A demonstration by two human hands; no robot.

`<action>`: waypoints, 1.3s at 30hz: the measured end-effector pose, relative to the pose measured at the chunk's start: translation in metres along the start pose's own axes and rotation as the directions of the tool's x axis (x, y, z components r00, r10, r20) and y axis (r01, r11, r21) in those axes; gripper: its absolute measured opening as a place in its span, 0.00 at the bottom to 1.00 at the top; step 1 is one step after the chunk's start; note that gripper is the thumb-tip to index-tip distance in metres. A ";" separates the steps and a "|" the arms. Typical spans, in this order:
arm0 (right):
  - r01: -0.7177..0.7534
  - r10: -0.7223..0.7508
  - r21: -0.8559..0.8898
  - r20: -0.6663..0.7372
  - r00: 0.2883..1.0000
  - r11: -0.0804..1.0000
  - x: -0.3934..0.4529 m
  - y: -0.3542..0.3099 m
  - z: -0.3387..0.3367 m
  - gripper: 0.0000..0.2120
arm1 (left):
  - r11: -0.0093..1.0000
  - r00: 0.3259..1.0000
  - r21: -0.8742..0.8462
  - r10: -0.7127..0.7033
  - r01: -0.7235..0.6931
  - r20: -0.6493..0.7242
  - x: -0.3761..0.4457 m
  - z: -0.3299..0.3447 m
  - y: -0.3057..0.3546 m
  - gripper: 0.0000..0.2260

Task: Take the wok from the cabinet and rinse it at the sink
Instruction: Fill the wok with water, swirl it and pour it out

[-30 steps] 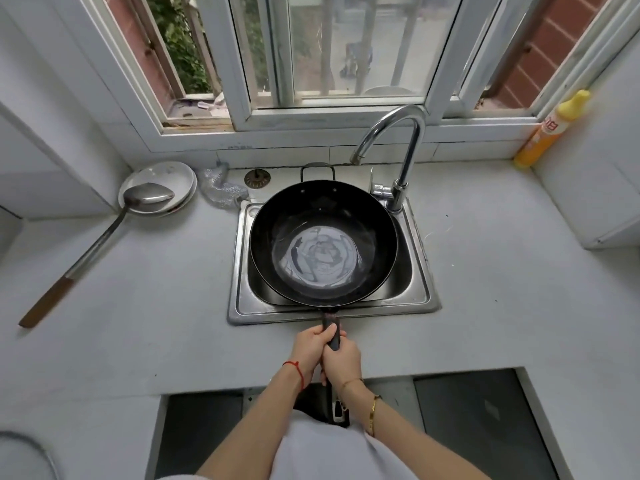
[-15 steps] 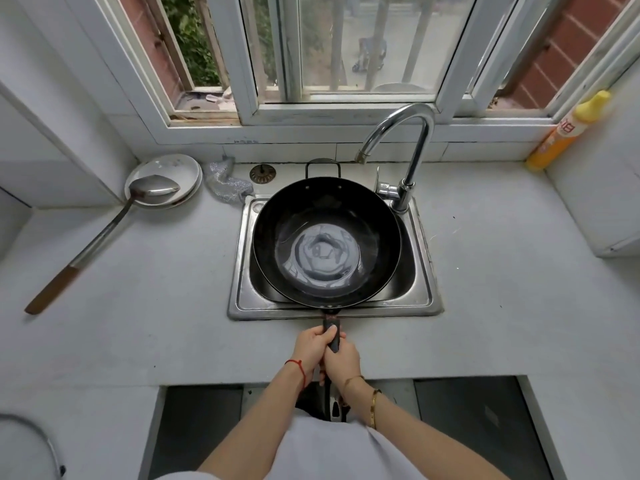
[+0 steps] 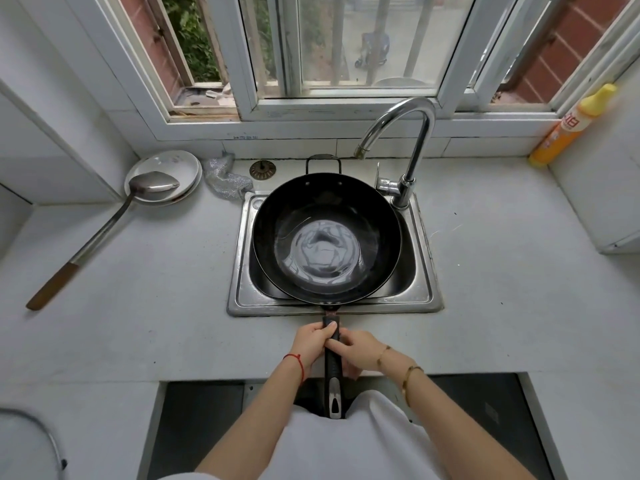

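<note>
A black wok (image 3: 325,209) with a shiny round bottom rests in the steel sink (image 3: 242,271), filling most of the basin. Its long black handle (image 3: 333,382) reaches toward me over the counter edge. My left hand (image 3: 313,341) wraps the handle just in front of the sink rim, thumb on top. My right hand (image 3: 360,348) lies against the handle's right side, fingers touching it. The chrome faucet (image 3: 412,140) arches at the sink's back right, its spout above the wok's far rim. No water is running.
A long metal spatula with a wooden grip (image 3: 104,230) lies on the left counter, its blade on a white plate (image 3: 173,168). A steel scouring pad (image 3: 225,178) and a drain plug (image 3: 262,169) sit behind the sink. A yellow bottle (image 3: 568,128) stands far right.
My right hand has slid off its full grip and now rests on the handle's right side. The wok stays in the sink; my view has tilted slightly.
</note>
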State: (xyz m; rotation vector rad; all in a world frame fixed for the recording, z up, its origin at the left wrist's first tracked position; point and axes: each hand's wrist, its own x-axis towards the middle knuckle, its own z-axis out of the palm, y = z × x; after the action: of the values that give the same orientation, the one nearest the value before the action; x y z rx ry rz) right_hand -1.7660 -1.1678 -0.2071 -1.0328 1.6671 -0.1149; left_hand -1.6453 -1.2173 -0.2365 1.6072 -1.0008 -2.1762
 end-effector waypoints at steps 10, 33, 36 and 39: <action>0.245 -0.046 0.188 -0.699 0.714 0.951 0.019 -0.009 -0.134 0.13 | 0.995 0.997 -0.073 -0.071 0.074 0.041 -0.001 0.001 0.004 0.11; 0.272 -0.062 0.240 -0.634 0.771 0.932 0.103 -0.076 -0.246 0.23 | 0.991 0.996 -0.108 -0.078 0.082 0.041 -0.001 -0.004 0.003 0.13; 0.271 -0.061 0.236 -0.638 0.768 0.933 0.104 -0.075 -0.247 0.23 | 0.991 0.996 -0.107 -0.074 0.078 0.039 -0.002 -0.004 0.003 0.13; 0.267 -0.073 0.219 -0.631 0.773 0.938 0.105 -0.075 -0.247 0.23 | 0.990 0.997 -0.118 -0.074 0.077 0.035 -0.005 -0.002 0.004 0.13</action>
State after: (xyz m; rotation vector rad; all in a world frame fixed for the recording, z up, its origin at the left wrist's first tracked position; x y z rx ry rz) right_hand -1.9282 -1.3868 -0.1497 -0.9649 2.0453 -0.8908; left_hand -1.6423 -1.2187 -0.2308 1.5869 -0.8139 -2.2698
